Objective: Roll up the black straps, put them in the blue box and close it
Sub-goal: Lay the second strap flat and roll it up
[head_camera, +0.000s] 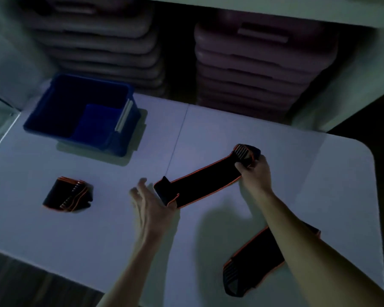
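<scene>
right hand (254, 173) gripping strap (205, 181), left hand (150, 209) open

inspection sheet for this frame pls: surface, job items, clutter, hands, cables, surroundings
Surface: white folding table, centre seam, dim light.
Job's things: open blue plastic box, far left, contents too dark to tell; rolled black orange-edged strap beside it; stretched-out black strap between both hands; third black strap flat under the right forearm.
Clutter: nothing seen.
Hands: left hand open at the stretched strap's near end; right hand gripping its far end.
Cables: nothing seen.
Surroundings: stacked purplish plastic platforms behind the table.
</scene>
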The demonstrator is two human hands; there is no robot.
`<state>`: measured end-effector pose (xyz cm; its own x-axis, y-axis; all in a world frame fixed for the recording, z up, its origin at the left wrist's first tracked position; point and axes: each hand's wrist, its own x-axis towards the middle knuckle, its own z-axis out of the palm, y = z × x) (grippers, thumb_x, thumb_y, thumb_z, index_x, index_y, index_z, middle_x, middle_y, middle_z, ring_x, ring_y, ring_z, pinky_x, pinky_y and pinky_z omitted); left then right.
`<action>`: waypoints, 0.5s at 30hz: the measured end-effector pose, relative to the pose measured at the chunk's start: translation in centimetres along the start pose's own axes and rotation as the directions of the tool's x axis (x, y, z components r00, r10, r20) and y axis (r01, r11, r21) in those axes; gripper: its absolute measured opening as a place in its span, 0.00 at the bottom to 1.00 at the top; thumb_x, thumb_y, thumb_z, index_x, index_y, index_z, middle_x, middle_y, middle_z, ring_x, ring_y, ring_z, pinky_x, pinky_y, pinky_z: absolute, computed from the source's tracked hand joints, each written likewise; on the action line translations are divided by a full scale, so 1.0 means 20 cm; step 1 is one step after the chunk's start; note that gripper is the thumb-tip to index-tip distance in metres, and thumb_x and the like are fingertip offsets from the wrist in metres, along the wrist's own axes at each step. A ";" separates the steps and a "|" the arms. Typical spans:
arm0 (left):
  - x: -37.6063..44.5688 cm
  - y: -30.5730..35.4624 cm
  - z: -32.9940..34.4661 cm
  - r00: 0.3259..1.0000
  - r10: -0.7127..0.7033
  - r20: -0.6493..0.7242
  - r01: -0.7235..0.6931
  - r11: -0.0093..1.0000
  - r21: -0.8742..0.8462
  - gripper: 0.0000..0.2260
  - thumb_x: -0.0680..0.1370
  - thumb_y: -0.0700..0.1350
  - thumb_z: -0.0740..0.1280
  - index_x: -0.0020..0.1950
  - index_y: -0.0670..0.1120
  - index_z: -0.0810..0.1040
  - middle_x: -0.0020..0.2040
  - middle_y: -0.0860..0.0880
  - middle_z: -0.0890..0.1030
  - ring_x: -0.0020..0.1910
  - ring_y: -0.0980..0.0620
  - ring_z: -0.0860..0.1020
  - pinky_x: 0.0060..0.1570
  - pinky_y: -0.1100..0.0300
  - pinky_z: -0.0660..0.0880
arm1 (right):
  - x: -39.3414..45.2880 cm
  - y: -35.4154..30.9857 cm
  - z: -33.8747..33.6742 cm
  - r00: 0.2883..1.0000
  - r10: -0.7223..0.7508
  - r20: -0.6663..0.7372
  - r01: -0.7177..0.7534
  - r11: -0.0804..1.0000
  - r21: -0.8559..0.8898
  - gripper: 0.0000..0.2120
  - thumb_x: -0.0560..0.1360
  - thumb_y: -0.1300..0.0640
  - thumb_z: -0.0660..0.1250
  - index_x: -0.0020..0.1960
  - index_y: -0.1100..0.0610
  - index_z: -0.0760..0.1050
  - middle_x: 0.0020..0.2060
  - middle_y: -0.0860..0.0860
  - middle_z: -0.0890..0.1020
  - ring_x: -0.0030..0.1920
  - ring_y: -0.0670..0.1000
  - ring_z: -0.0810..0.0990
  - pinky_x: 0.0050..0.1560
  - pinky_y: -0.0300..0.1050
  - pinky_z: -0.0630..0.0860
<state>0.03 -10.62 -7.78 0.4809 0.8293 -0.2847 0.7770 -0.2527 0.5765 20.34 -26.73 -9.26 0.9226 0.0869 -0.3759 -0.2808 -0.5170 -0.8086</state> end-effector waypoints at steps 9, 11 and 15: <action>0.12 -0.03 0.01 0.864 0.316 0.392 -0.430 0.868 0.249 0.33 0.67 0.49 0.69 0.72 0.56 0.65 0.65 0.48 0.62 0.66 0.42 0.67 0.56 0.47 0.78 | -0.28 0.11 0.18 0.954 0.039 -0.296 -0.053 0.998 -0.040 0.24 0.70 0.59 0.75 0.59 0.64 0.67 0.52 0.59 0.75 0.52 0.61 0.77 0.51 0.50 0.74; 0.11 -0.05 0.01 0.868 0.299 0.397 -0.398 0.897 0.194 0.29 0.68 0.48 0.69 0.68 0.54 0.68 0.60 0.47 0.64 0.62 0.41 0.70 0.54 0.47 0.79 | -0.35 0.14 0.23 0.983 -0.046 -0.178 0.019 0.989 -0.146 0.16 0.72 0.60 0.73 0.55 0.63 0.71 0.48 0.60 0.78 0.44 0.59 0.79 0.45 0.44 0.71; 0.08 -0.06 -0.01 0.858 0.257 0.444 -0.341 0.932 0.120 0.29 0.66 0.52 0.70 0.66 0.57 0.67 0.54 0.47 0.66 0.52 0.39 0.76 0.51 0.45 0.80 | -0.40 0.12 0.30 0.988 -0.155 0.010 0.152 0.952 -0.265 0.16 0.75 0.65 0.66 0.62 0.64 0.74 0.53 0.61 0.74 0.38 0.50 0.74 0.44 0.33 0.64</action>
<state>-0.16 -8.83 -8.80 0.7927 0.4256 -0.4364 0.6092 -0.5783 0.5426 10.68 -23.63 -10.96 0.9523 0.1741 -0.2507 -0.0573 -0.7047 -0.7072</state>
